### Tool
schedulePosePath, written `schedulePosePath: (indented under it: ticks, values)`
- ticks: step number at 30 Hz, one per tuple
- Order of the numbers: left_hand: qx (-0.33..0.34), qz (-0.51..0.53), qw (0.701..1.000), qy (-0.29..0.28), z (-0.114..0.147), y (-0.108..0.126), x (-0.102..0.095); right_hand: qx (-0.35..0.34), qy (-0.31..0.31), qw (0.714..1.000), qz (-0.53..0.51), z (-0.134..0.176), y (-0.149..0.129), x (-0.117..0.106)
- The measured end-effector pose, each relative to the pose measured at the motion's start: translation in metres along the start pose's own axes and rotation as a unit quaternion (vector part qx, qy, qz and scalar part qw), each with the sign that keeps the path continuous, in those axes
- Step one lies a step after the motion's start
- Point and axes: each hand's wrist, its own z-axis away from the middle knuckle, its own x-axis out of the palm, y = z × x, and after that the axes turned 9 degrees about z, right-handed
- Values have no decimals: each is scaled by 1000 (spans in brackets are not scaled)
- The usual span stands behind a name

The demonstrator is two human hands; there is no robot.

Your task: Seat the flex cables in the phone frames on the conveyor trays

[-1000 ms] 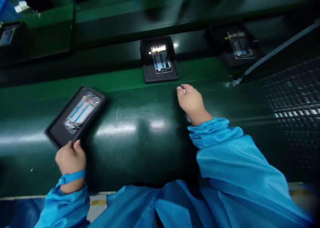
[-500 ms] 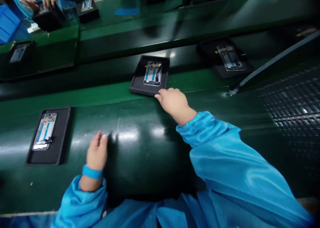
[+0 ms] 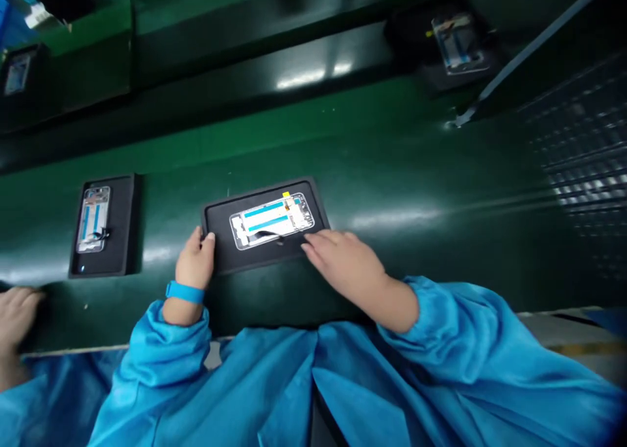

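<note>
A black tray [image 3: 221, 243] lies crosswise on the green bench in front of me. In it sits an opened phone body [image 3: 267, 219] with blue strips, a yellow tab at its top edge and a dark flex cable along its lower side. My left hand [image 3: 194, 262] is closed on the tray's left edge, thumb and fingers at the rim; a blue band circles the wrist. At the lower right corner of the tray, my right hand [image 3: 345, 264] has its fingers closed together on the rim, its thumb partly hidden.
Another black tray [image 3: 117, 241] with a phone body [image 3: 93, 219] lies to the left. A co-worker's hand [image 3: 18, 313] rests at the bench's left front edge. Farther back on the right is a third phone body [image 3: 459, 42], near a slanting grey rod [image 3: 533, 55].
My right hand has drawn the tray from the back strip toward me and turned it sideways. My left hand has met its left edge. A co-worker's hand has come into view at left.
</note>
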Motion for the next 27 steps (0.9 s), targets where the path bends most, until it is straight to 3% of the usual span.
schedulePosePath:
  ticks: [2, 3, 6, 9, 12, 19, 27]
  values:
    - [49, -135, 987, 69, 9, -1, -7, 23, 0, 1000, 2, 7, 9, 6]
    - [79, -172, 979, 77, 17, 2, -6, 24, -2, 1000, -1, 9, 11, 7]
    - [209, -212, 955, 2, 49, 14, 9, 18, -24, 1000, 3, 6, 7, 5]
    - [343, -217, 910, -86, 74, 24, 30, -5, -54, 998, 26, -9, 0, -3]
    - [409, -224, 880, -92, 77, 28, 50, -27, -76, 995, 60, -26, -4, -9]
    - [405, -272, 872, -45, 56, 31, 81, -72, -109, 987, 99, -32, -7, -9]
    - [302, -323, 893, -82, 46, 38, 90, -87, -135, 984, 73, -40, -1, -14]
